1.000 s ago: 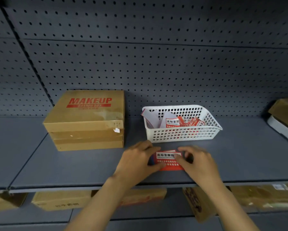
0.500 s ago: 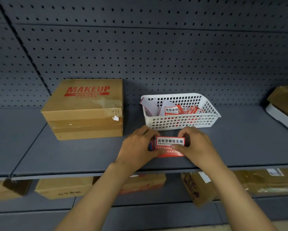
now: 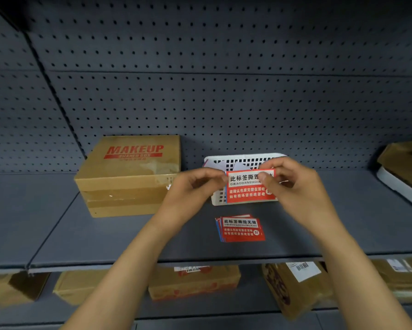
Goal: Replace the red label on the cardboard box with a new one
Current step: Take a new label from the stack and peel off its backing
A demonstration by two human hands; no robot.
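Observation:
A brown cardboard box (image 3: 128,177) printed MAKEUP in red sits on the grey shelf (image 3: 105,234), with a small white scrap on its front right edge. Both hands hold one red label (image 3: 248,191) in the air in front of the white basket. My left hand (image 3: 195,186) pinches its upper left corner. My right hand (image 3: 293,184) grips its top right part, thumb on the front. A small stack of red labels (image 3: 240,228) lies on the shelf below the hands.
A white plastic basket (image 3: 238,160) with label scraps stands behind the held label, right of the box. Pegboard wall rises behind. Another box on a white tray (image 3: 405,172) sits at far right. Several cardboard boxes (image 3: 193,282) fill the lower shelf.
Both hands lifted one red label off the stack on the shelf and raised it in front of the basket. The rest of the stack stays on the shelf.

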